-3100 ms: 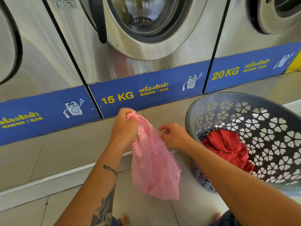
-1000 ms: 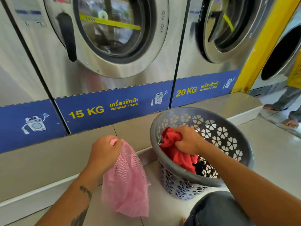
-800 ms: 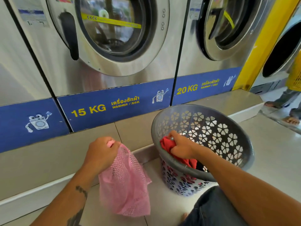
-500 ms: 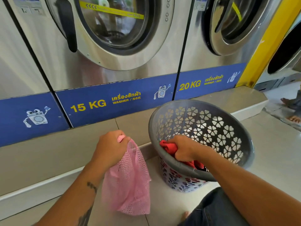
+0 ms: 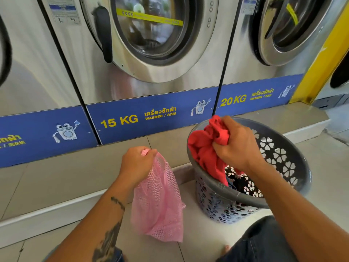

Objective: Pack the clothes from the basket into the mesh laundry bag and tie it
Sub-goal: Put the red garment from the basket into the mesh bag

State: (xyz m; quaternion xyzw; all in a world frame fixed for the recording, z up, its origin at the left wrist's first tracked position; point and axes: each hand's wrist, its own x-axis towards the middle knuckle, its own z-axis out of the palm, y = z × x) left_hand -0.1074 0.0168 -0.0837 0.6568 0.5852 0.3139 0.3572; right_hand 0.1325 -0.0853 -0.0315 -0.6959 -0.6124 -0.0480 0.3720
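Note:
My left hand [image 5: 137, 163] grips the top of a pink mesh laundry bag [image 5: 157, 201], which hangs limp down to the tiled floor. To its right stands a grey plastic basket [image 5: 279, 159] with flower-shaped holes. My right hand [image 5: 236, 146] is closed on a red garment [image 5: 204, 148] and holds it above the basket's near-left rim, with its lower part still trailing inside. Dark clothes [image 5: 236, 183] lie deeper in the basket, mostly hidden.
A row of steel washing machines [image 5: 151, 44] stands on a raised tiled step [image 5: 75, 173] straight ahead, with blue "15 KG" and "20 KG" labels. A yellow post [image 5: 324, 59] rises at the right. My knee in dark denim [image 5: 255, 242] is at the bottom right.
My right hand left the bag's mouth, reached into the basket, took hold of the red garment and has now lifted it above the rim. My left hand keeps holding the bag.

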